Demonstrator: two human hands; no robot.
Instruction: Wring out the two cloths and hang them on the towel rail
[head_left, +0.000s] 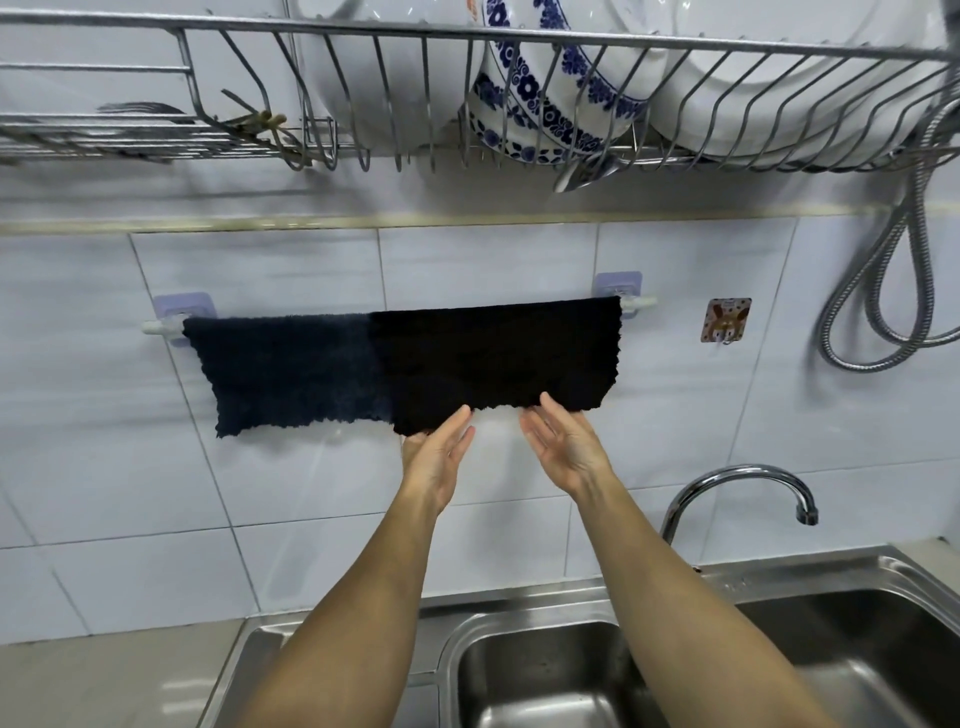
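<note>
Two dark cloths hang side by side over a white towel rail (640, 303) fixed to the tiled wall. The dark blue cloth (291, 374) covers the rail's left half. The black cloth (498, 358) covers the right half and overlaps the blue one a little. My left hand (436, 457) is just under the black cloth's lower edge, fingers straight, fingertips at the hem. My right hand (563, 447) is beside it, palm facing left, fingertips touching the same hem. Neither hand grips anything.
A steel dish rack (415, 52) with white and blue-patterned plates (535, 93) hangs overhead. A double steel sink (571, 670) lies below my arms, with a curved tap (743, 480) at the right. A coiled metal hose (878, 291) and a wall hook (727, 322) are to the right.
</note>
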